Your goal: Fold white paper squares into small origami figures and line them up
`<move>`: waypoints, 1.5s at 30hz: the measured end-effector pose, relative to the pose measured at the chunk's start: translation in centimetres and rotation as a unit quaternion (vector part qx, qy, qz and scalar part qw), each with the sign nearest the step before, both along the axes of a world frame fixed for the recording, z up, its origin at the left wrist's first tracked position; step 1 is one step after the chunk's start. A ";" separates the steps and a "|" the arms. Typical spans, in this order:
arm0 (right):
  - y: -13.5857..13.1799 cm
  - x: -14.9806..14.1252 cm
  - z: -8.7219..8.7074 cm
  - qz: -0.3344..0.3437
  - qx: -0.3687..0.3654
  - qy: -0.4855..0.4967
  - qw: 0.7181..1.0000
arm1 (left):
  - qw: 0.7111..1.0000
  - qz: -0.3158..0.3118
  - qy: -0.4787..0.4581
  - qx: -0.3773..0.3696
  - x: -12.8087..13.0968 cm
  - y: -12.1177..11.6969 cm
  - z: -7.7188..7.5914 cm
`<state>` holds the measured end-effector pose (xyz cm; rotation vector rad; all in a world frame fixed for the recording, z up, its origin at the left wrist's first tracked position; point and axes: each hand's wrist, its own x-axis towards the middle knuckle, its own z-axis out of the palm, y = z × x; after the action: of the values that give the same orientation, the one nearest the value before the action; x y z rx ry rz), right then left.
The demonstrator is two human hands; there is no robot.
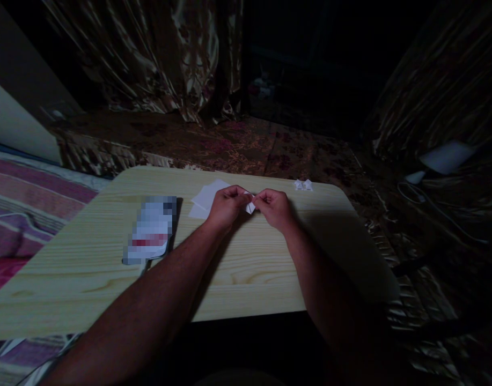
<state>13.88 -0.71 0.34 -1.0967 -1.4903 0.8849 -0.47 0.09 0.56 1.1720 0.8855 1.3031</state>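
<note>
Between my two hands is a small white piece of folded paper (250, 207), held just above the table. My left hand (226, 206) pinches its left side with thumb and fingers. On the other side my right hand (274, 206) grips it between thumb and fingertips. Part of the paper is hidden behind the fingers. Several white paper sheets (205, 197) lie loosely overlapped by my left hand, which covers their right part. Toward the far right edge sit small folded white paper pieces (303, 185), apart from my hands.
The light wooden table (237, 273) has rounded corners. Left of my left forearm lies a phone-like object (151, 228), blurred out, with a cable at its near end. A striped bedcover (16, 187) is at the left, and a white lamp (447, 158) with a cord stands beyond the right edge.
</note>
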 end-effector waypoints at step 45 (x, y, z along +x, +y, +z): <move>0.0 -0.1 -0.1 -0.004 -0.014 -0.019 1.000 | 0.999 0.030 -0.026 -0.006 0.0 0.2 -0.3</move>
<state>13.77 -0.75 0.20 -1.1460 -1.5064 0.8865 -0.45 0.32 0.24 1.1041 0.8951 1.3686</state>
